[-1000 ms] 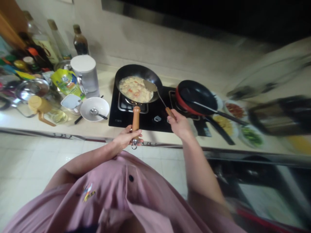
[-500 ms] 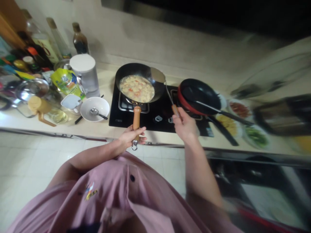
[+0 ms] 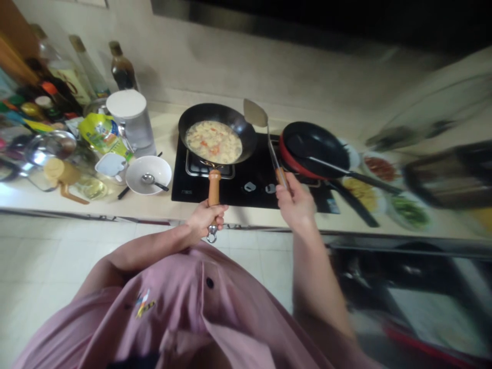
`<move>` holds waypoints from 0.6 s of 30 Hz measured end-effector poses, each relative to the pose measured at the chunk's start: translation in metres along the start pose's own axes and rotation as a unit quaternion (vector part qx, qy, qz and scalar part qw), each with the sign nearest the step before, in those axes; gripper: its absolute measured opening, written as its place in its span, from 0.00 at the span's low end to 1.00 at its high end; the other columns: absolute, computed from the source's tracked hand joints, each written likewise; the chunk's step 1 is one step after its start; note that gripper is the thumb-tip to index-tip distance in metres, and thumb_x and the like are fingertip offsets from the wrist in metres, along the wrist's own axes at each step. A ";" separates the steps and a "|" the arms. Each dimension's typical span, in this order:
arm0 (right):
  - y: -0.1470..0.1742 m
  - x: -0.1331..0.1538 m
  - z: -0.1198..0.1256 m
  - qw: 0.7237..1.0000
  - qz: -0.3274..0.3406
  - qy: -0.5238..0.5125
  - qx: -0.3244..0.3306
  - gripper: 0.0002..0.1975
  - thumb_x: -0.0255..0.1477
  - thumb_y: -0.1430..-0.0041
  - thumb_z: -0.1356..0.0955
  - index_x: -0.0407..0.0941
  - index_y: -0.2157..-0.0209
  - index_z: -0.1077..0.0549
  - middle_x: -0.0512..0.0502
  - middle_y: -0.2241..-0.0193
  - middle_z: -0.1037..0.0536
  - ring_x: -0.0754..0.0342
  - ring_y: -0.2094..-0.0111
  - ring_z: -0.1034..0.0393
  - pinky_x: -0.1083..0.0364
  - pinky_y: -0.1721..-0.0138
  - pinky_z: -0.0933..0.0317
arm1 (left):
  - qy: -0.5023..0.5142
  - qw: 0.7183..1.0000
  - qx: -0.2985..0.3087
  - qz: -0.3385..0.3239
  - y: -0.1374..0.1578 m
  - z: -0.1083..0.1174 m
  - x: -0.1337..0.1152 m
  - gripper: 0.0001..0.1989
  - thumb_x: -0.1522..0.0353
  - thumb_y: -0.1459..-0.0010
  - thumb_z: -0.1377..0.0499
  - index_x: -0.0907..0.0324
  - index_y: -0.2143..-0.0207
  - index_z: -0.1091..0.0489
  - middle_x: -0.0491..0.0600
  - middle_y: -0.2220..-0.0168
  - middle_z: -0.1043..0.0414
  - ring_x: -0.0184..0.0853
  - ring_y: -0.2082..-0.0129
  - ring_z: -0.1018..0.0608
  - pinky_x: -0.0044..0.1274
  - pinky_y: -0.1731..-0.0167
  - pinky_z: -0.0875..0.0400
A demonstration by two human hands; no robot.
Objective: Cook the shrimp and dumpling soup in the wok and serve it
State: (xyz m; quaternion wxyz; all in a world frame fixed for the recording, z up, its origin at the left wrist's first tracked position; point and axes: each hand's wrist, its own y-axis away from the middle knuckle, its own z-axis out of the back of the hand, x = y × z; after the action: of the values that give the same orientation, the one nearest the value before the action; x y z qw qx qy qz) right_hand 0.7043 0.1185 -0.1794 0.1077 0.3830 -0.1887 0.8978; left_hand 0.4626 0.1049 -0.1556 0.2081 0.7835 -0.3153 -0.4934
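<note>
A home kitchen: gas stove (image 3: 253, 177), wok (image 3: 217, 134), sauce bottles (image 3: 122, 69).

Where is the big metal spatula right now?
In the head view, the spatula is held up by the right hand, its blade just right of the wok rim, between the wok and the red frying pan.

White bowl (image 3: 148, 173) beside kettle (image 3: 131, 122)

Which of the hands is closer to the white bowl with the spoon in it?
The left hand. It grips the wok handle just right of the white bowl. The right hand holds the spatula farther right, beyond the wok handle.
</note>
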 end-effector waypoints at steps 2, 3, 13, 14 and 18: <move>0.001 0.002 0.001 1.000 0.000 0.000 0.002 0.30 0.42 0.39 0.37 0.43 0.40 0.30 0.40 0.59 0.19 0.45 0.58 0.24 0.43 0.51 0.31 | 0.003 1.000 0.000 0.003 0.006 -0.002 -0.001 0.15 0.75 0.43 0.36 0.58 0.70 0.42 0.37 0.82 0.42 0.21 0.86 0.39 0.16 0.86 0.43; 0.002 0.003 0.001 1.000 0.000 -0.001 0.003 0.30 0.42 0.39 0.37 0.43 0.40 0.30 0.40 0.60 0.19 0.45 0.59 0.24 0.44 0.51 0.31 | 0.004 1.000 0.001 0.005 0.008 -0.004 -0.002 0.14 0.75 0.43 0.36 0.58 0.70 0.42 0.38 0.82 0.42 0.21 0.86 0.39 0.16 0.86 0.43; 0.009 0.011 -0.002 0.999 -0.006 -0.018 0.032 0.29 0.41 0.39 0.38 0.43 0.39 0.30 0.43 0.61 0.20 0.47 0.63 0.25 0.47 0.54 0.30 | 0.001 1.000 0.002 -0.004 0.020 -0.005 -0.009 0.11 0.77 0.42 0.38 0.61 0.71 0.38 0.39 0.82 0.41 0.21 0.86 0.38 0.16 0.87 0.41; 0.009 0.011 -0.003 0.999 -0.007 -0.018 0.032 0.30 0.41 0.39 0.38 0.43 0.39 0.30 0.42 0.61 0.20 0.47 0.63 0.25 0.47 0.54 0.30 | 0.002 1.000 0.002 -0.003 0.021 -0.006 -0.009 0.11 0.77 0.42 0.38 0.61 0.71 0.39 0.39 0.82 0.41 0.21 0.87 0.38 0.16 0.87 0.41; 0.010 0.009 -0.004 0.999 0.005 -0.028 0.016 0.30 0.41 0.40 0.37 0.42 0.40 0.30 0.41 0.59 0.20 0.47 0.61 0.25 0.48 0.55 0.30 | 0.003 1.000 0.010 -0.004 0.025 -0.008 -0.013 0.11 0.77 0.42 0.39 0.61 0.73 0.39 0.39 0.83 0.41 0.21 0.87 0.38 0.16 0.87 0.41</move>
State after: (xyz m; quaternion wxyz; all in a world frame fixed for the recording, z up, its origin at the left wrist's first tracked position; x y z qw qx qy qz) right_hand 0.6925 0.1120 -0.1782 0.0916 0.4089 -0.1791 0.8901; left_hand 0.4587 0.0965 -0.1275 0.1994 0.7882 -0.3167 -0.4885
